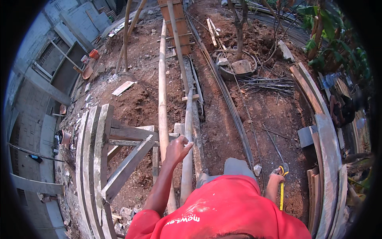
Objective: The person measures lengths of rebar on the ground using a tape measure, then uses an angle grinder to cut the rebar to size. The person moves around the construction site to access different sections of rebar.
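Note:
My left hand (pixel 179 150) is raised above a grey-white pole (pixel 187 175), its fingers curled together. Whatever it may pinch is too small to make out. A pale bamboo pole (pixel 162 99) runs lengthwise just left of that hand. Low at my right side, my right hand (pixel 274 176) grips a tape measure (pixel 283 169) with a dark and yellow case. A length of yellow tape blade (pixel 281 195) hangs out below it, passing out of sight behind my red sleeve.
A timber frame (pixel 101 151) of upright and slanted beams stands close on my left. Long steel bars (pixel 223 79) lie along the reddish soil. Planks (pixel 328 159) and a grey block (pixel 306 136) line the right. Ahead stands a wooden formwork column (pixel 181 34).

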`<act>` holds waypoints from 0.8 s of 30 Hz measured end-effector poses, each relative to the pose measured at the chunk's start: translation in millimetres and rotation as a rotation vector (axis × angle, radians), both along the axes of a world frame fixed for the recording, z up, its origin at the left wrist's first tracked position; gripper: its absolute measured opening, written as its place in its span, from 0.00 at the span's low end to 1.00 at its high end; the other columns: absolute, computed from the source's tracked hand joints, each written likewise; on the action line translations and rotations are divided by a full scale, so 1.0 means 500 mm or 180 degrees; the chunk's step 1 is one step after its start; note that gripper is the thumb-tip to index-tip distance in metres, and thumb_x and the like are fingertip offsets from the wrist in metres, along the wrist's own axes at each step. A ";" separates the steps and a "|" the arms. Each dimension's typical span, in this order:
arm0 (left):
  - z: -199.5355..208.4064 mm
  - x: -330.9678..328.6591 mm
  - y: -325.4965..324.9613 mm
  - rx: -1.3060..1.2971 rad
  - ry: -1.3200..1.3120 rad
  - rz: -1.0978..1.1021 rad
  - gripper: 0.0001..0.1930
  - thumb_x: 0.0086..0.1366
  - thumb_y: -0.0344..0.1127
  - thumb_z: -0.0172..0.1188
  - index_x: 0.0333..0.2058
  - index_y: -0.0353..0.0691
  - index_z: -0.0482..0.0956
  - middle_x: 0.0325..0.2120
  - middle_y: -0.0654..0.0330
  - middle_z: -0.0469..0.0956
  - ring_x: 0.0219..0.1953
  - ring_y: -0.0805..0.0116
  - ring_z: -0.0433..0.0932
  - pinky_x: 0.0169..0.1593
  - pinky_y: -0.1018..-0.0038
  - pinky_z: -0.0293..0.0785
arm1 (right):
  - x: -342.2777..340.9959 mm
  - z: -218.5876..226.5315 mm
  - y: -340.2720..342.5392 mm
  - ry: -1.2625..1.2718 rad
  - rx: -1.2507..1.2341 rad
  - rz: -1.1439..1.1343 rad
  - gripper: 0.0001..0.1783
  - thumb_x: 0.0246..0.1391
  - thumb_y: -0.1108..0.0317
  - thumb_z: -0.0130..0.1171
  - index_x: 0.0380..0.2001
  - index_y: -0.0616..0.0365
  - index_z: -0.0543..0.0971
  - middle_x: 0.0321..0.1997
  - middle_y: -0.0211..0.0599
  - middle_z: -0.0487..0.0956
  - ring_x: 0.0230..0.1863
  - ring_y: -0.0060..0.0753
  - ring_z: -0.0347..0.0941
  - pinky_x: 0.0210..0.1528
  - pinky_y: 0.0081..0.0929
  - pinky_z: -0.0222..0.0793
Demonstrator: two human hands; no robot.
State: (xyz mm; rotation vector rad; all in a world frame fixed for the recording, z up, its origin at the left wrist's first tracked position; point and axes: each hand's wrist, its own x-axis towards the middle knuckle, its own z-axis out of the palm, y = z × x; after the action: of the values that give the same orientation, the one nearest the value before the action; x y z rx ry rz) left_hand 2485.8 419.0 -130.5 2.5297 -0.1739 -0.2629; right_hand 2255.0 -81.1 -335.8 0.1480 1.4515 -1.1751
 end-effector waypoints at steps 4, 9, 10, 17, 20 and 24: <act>0.012 0.263 -0.132 -0.1108 -0.0125 -0.0059 0.19 0.64 0.49 0.67 0.39 0.36 0.84 0.31 0.53 0.86 0.35 0.60 0.85 0.43 0.65 0.79 | 0.046 -0.076 0.016 0.0019 0.0006 -0.0159 0.28 0.63 0.52 0.35 0.36 0.66 0.77 0.33 0.50 0.83 0.28 0.42 0.83 0.26 0.28 0.78; 0.047 0.552 -0.259 -0.1266 -0.0166 -0.0547 0.19 0.65 0.49 0.66 0.39 0.36 0.84 0.30 0.55 0.85 0.33 0.63 0.84 0.42 0.67 0.77 | 0.082 -0.126 -0.011 0.0388 -0.0014 -0.0286 0.22 0.59 0.58 0.41 0.31 0.67 0.77 0.35 0.52 0.83 0.31 0.47 0.83 0.33 0.34 0.79; 0.025 0.610 -0.290 -0.1188 -0.0211 -0.0656 0.20 0.64 0.50 0.66 0.39 0.36 0.84 0.30 0.53 0.85 0.33 0.61 0.84 0.41 0.66 0.77 | 0.094 -0.109 -0.011 0.0433 0.0021 -0.0380 0.22 0.59 0.58 0.42 0.30 0.67 0.77 0.33 0.51 0.83 0.31 0.45 0.83 0.31 0.34 0.78; -0.287 0.830 -0.363 -0.1102 0.0823 -0.0125 0.18 0.65 0.48 0.68 0.37 0.36 0.84 0.25 0.60 0.83 0.28 0.72 0.78 0.35 0.70 0.74 | 0.090 -0.227 -0.057 0.0611 -0.0450 -0.0308 0.19 0.62 0.60 0.44 0.32 0.62 0.81 0.33 0.38 0.83 0.32 0.31 0.80 0.33 0.25 0.77; -0.521 0.758 -0.168 -0.0228 0.2393 0.0453 0.18 0.66 0.51 0.64 0.48 0.46 0.81 0.32 0.60 0.83 0.32 0.65 0.82 0.35 0.65 0.80 | 0.210 -0.205 -0.048 0.0577 -0.0140 -0.0093 0.17 0.64 0.60 0.45 0.33 0.58 0.80 0.32 0.34 0.82 0.30 0.31 0.78 0.33 0.26 0.77; -0.541 0.637 -0.075 0.0501 0.3862 0.0079 0.21 0.71 0.48 0.59 0.58 0.47 0.78 0.46 0.56 0.83 0.43 0.57 0.85 0.41 0.58 0.84 | 0.285 -0.149 -0.046 0.0537 -0.0245 0.0158 0.15 0.65 0.60 0.46 0.34 0.54 0.80 0.31 0.30 0.79 0.27 0.30 0.76 0.32 0.28 0.77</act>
State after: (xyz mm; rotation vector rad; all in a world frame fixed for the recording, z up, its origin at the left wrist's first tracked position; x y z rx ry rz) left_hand 2804.2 381.2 -401.1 2.0692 0.3651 -1.7341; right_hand 2397.4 -104.3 -410.4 -0.0413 1.5451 -1.2241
